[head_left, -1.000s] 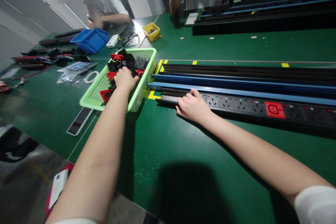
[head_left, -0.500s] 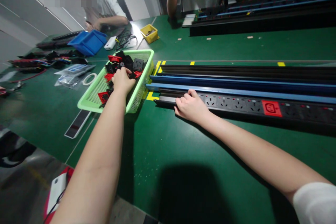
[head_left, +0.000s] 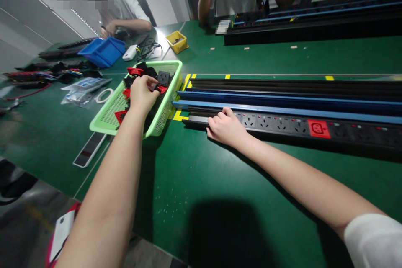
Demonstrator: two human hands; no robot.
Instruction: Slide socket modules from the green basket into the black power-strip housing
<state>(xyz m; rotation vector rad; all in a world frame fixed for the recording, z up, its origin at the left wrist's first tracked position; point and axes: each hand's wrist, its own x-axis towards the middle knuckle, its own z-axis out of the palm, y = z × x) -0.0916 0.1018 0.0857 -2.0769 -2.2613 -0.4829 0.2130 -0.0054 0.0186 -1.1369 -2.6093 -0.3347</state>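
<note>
My left hand (head_left: 143, 94) reaches into a light green plastic basket (head_left: 105, 123), its fingers closed in a pinch among loose socket modules. What sits between those fingertips is too hidden to make out. Beside them lie a black socket module (head_left: 163, 77) and a red one (head_left: 135, 71). My right hand (head_left: 226, 127) is wrapped around the left part of a long black power strip (head_left: 271, 123), covering some of it. Along the strip runs a row of black sockets, with one red socket (head_left: 319, 128) among them.
Blue rails (head_left: 282, 111) and black rails (head_left: 266, 83) lie behind the strip. A phone-like device (head_left: 89, 149), a tape ring (head_left: 104, 95) and plastic bags (head_left: 83, 90) are near the basket. Farther back are a blue bin (head_left: 103, 51), a yellow bin (head_left: 177, 42) and two people.
My left hand has shifted slightly within the basket, toward the back, fingers drawn closer together. My right hand stays on the power strip. The whole view has moved a little.
</note>
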